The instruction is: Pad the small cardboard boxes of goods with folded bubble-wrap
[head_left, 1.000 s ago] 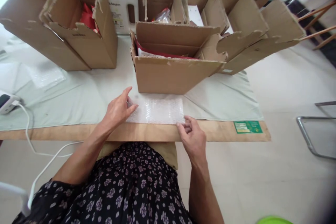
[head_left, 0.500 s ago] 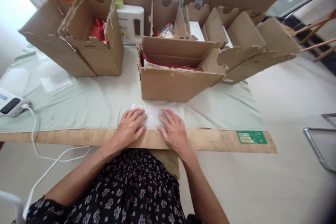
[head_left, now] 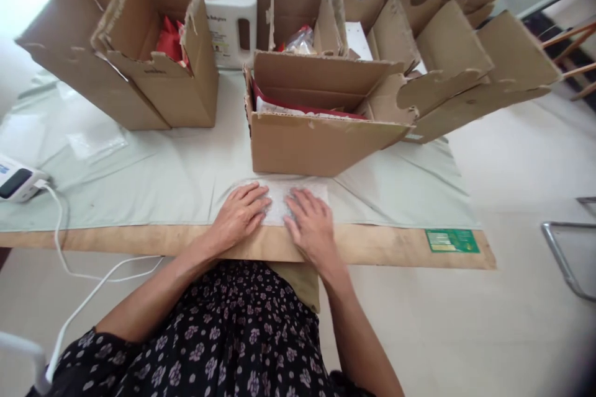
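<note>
A sheet of clear bubble wrap [head_left: 278,203] lies flat on the pale green cloth [head_left: 181,180] near the table's front edge. My left hand [head_left: 239,216] rests palm down on its left part, fingers stretched out. On the right part lies my right hand [head_left: 311,223], also flat with the fingers spread. A strip of the wrap shows between the two hands; the rest of it is partly covered by them. Just behind the wrap stands an open cardboard box [head_left: 321,146] with a dark red and white packet [head_left: 307,113] inside.
More open cardboard boxes [head_left: 186,99] stand left and right. A white jug with a green cap [head_left: 233,25] and two clear bottles are behind. Clear plastic packaging [head_left: 95,139] lies at left, near a white device [head_left: 18,180] with a cable. A green card [head_left: 451,240] lies at the right edge.
My left hand has slid slightly right and away from me over the bubble wrap. My right hand has shifted slightly too. The camera view has tilted a little downward.
</note>
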Available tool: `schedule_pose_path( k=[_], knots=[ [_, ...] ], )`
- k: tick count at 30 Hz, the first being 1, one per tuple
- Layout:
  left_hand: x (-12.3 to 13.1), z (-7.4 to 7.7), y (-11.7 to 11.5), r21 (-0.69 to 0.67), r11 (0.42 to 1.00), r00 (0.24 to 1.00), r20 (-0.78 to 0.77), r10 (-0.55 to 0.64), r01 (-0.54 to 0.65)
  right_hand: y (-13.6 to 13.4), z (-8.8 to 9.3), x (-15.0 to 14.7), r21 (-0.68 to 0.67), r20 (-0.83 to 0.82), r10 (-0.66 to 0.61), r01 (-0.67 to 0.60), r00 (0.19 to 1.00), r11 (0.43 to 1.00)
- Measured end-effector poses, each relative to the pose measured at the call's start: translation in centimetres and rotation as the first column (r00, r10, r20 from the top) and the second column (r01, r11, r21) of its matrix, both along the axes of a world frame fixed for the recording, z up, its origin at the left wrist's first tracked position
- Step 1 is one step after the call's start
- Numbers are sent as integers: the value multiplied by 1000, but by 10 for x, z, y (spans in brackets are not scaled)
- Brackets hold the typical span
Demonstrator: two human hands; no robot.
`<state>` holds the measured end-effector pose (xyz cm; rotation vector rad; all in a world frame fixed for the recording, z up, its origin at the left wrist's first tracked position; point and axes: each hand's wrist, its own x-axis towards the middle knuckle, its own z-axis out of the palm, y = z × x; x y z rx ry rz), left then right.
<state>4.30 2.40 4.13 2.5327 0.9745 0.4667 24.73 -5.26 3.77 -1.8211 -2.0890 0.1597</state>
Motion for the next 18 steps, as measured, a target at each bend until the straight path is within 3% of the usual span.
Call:
schedule_pose_path(
  k=[3, 6, 8, 10, 14, 16, 18],
  knots=[
    [-14, -1, -1, 9, 1000, 1000, 22, -8, 8, -34, -7, 46, 94, -5, -235, 235, 972, 968],
    [-25, 6, -5, 90, 969, 973, 28, 230, -231, -51, -6, 71, 182, -54, -383, 386, 922, 904],
    [-30, 10, -8, 143, 902, 912, 7, 411, -408, -44, -6, 69, 189, -69, -392, 397, 918, 898],
    [-32, 11, -11, 158, 871, 877, -46, 477, -466, -26, -7, 58, 148, -65, -387, 392, 920, 908],
    [-27, 8, -20, 130, 887, 887, -81, 455, -443, -5, -5, 34, 83, -133, -358, 370, 924, 925],
    [-27, 10, -21, 92, 895, 896, -49, 441, -436, -15, 2, 23, 67, -270, -347, 377, 898, 924],
    [-32, 16, -15, 39, 899, 899, -38, 437, -435, -36, 11, 9, 6, -460, -370, 420, 807, 908]
  ],
)
